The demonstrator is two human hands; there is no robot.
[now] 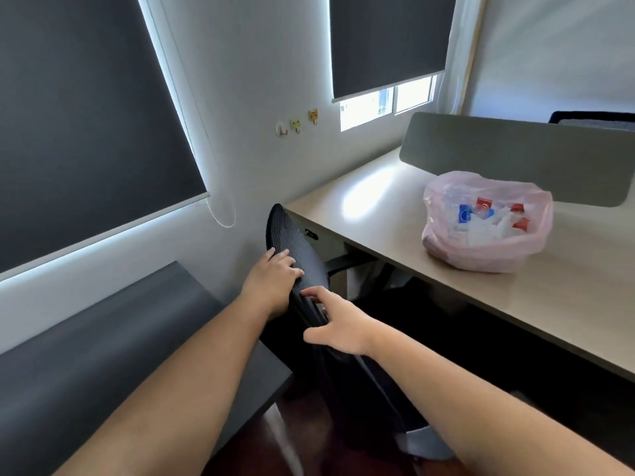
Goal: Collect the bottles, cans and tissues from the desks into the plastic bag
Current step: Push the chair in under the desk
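A pink plastic bag [488, 249] sits open on the beige desk [378, 197], filled with clear bottles, white tissues and red and blue cans or wrappers. Both my hands are on the top edge of a black mesh office chair [292, 235] that stands at the desk's left end. My left hand [275, 280] grips the rim of the chair back with curled fingers. My right hand [336, 324] holds the same rim a little lower, fingers over the edge and thumb spread. Neither hand touches the bag, which lies well to the right of them.
A grey partition panel [515, 149] runs along the far side of the desk. A second dark grey desk [103, 355] lies at the lower left. Dark roller blinds [388, 39] cover the windows. Three small animal hooks [297, 125] hang on the wall.
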